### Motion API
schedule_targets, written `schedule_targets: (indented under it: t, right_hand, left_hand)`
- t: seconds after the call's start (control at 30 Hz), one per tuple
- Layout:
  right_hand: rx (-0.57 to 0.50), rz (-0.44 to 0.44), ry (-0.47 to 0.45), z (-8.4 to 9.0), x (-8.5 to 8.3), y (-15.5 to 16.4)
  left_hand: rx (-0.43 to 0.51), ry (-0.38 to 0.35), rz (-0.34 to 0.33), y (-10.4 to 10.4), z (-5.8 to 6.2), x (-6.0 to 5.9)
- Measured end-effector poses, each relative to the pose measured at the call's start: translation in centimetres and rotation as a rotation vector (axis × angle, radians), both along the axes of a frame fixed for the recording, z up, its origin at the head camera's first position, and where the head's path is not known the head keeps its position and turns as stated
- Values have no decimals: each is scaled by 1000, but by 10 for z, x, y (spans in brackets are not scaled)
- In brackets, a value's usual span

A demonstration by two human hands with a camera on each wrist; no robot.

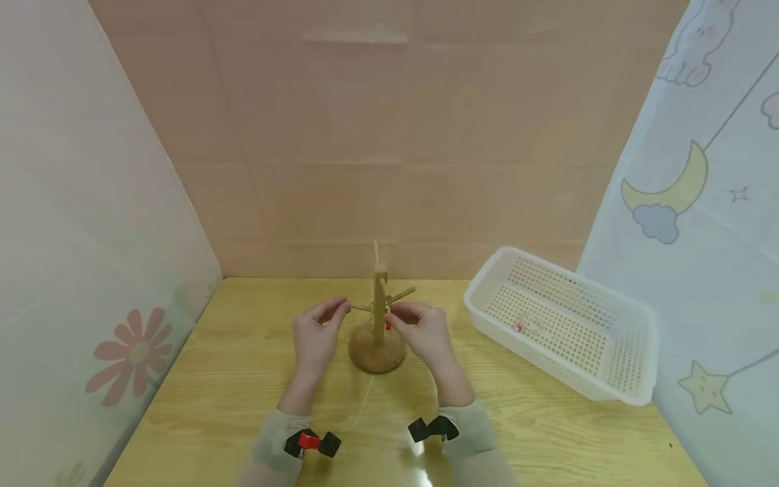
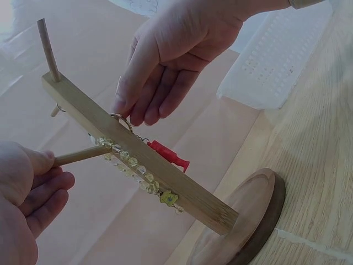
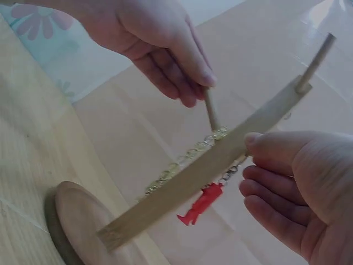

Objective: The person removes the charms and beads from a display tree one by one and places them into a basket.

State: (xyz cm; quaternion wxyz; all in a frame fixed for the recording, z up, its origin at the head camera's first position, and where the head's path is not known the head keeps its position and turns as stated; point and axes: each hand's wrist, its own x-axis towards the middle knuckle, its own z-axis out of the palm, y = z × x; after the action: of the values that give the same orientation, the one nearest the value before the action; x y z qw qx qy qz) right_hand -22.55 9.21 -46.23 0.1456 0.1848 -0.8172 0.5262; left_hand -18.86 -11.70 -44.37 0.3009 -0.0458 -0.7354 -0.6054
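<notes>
A wooden peg stand (image 1: 380, 304) on a round base (image 1: 376, 363) stands upright mid-table. My left hand (image 1: 315, 338) pinches the end of its left peg (image 2: 80, 156) between thumb and finger. From that peg, close to the post, hangs a bracelet of clear yellowish beads (image 2: 146, 176) with a yellow-green charm. On the post's other side, my right hand (image 1: 429, 335) pinches the metal ring of a keychain. Its red pendant (image 3: 201, 203) dangles from a short chain (image 3: 230, 173) beside the post. Whether the ring is around a peg is hidden by the post and fingers.
To the right, a white perforated plastic basket (image 1: 481, 321) sits at an angle with a small pink-and-clear beaded item (image 1: 519, 328) inside. Another peg (image 1: 402, 295) points to the back right. Cloth panels (image 1: 389, 135) border the back and sides of the table.
</notes>
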Motion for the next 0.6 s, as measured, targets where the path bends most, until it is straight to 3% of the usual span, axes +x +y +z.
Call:
schedule_targets:
  t: [0.27, 0.6]
  right_hand:
    - [31, -41, 115, -4, 1, -10]
    - [26, -84, 166, -8, 1, -14]
  left_hand:
    - [1, -4, 4, 0, -1, -1]
    - [-5, 35, -21, 0, 2, -1]
